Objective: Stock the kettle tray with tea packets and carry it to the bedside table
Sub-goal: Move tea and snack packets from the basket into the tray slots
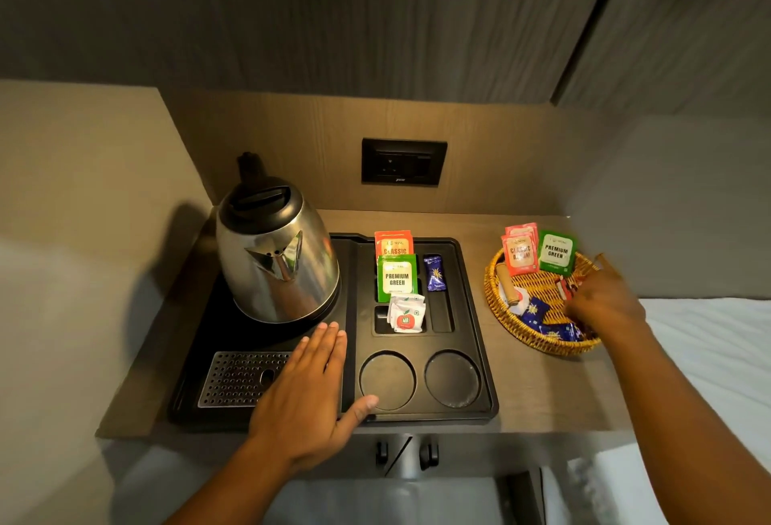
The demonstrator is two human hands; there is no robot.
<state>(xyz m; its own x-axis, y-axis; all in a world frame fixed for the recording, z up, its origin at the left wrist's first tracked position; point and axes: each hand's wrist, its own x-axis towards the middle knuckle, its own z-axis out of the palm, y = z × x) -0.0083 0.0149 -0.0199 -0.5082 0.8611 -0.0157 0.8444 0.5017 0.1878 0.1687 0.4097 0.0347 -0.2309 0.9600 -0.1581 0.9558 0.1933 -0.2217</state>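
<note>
Tea packets (396, 279) are already standing in the back compartment of the black tray (479, 357), a red one behind a green one, with white sachets (405, 313) leaning in the slot in front and a blue sachet (433, 273) lying in the narrow slot beside them. More packets are waiting in the wicker basket (507, 318) well to the right on the same wooden shelf (538, 395). The left hand (306, 391) is lying flat and spread on the tray, fingers near the base of the kettle (275, 251), steadying it and holding nothing. The right hand (605, 301) is reaching into the basket; it is blurred, so I cannot tell whether it is gripping anything. Stocking seems partly done, and carrying is not yet begun. The loosely leaning sachets are looking likely to tip out if the tray is tilted while being lifted. The kettle is sitting tall on one side, so an uneven grip could be sending it sliding or toppling, and any water inside would be spilling.
</note>
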